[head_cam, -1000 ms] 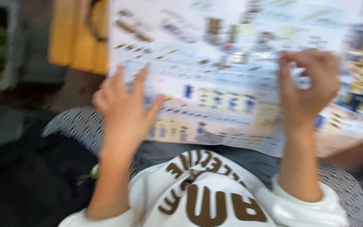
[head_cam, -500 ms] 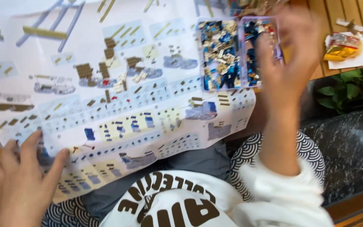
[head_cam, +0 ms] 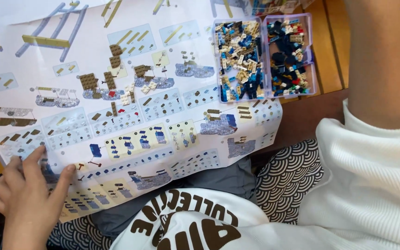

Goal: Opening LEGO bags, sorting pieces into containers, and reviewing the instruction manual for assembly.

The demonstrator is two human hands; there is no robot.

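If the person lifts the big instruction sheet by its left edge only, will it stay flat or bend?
The instruction sheet is thin paper and already droops over the lap at its lower edge, so it would probably flop. The left hand presses only one corner. The clear parts tray rests on its far corner, so lifting might tip the tray.

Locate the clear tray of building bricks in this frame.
In the head view the clear two-compartment tray sits upper right of centre, on the top right corner of the instruction sheet, partly over the wooden table, just left of the raised right forearm.
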